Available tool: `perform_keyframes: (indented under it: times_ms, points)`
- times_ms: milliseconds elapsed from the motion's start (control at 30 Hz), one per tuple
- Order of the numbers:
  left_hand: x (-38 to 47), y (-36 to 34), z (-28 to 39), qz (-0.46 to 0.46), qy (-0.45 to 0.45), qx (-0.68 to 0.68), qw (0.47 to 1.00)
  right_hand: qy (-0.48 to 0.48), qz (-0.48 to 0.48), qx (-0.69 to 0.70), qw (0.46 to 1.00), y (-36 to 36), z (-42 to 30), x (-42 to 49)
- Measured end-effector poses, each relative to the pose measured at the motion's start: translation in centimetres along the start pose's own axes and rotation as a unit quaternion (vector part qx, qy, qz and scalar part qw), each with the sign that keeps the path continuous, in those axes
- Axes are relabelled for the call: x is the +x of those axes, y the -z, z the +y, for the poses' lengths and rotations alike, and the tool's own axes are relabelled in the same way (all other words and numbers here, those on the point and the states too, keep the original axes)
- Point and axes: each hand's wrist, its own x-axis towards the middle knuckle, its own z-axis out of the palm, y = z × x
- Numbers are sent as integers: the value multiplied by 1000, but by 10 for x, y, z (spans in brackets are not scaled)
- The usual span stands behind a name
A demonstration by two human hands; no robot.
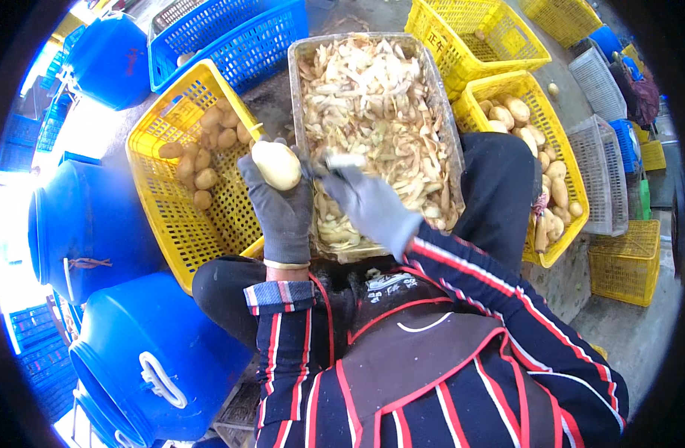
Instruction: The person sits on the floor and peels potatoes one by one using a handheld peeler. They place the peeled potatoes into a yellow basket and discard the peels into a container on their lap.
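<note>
My left hand (284, 215), in a dark grey knit glove, holds a peeled, pale potato (276, 165) over the near edge of a grey tub (451, 112). Just right of it is my right hand (370, 199), in a lighter grey glove, closed around a tool, probably a peeler (345, 162), whose shape is blurred. Potato peelings (370, 112) fill the tub. At the left, a yellow plastic crate (152, 207) contains brown potatoes (205, 179). Paler potatoes (555, 179) lie in another yellow crate (569, 140) beside my right knee.
Large blue plastic drums (158, 353) line the left side. A blue crate (236, 45) stands at the back left, a yellow crate (488, 33) at the back right. Grey crates (600, 173) and a yellow one (625, 269) stand farther right. A loose potato (553, 89) lies on the floor.
</note>
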Motion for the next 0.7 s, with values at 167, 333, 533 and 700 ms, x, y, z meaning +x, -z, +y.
perform_keyframes:
  times_ms: [167,333,533,700]
  points:
    - [4,-12,-3,34,5,30,999,66,9,11,998,-10,-19,46]
    - [0,-12,5,81,-25,27,996,176,39,10,984,-33,11,-34]
    - [-5,-29,0,-16,33,15,999,156,21,42,987,10,-20,50]
    - [-16,-11,-14,66,-35,186,980,13,60,1,998,-24,-10,5]
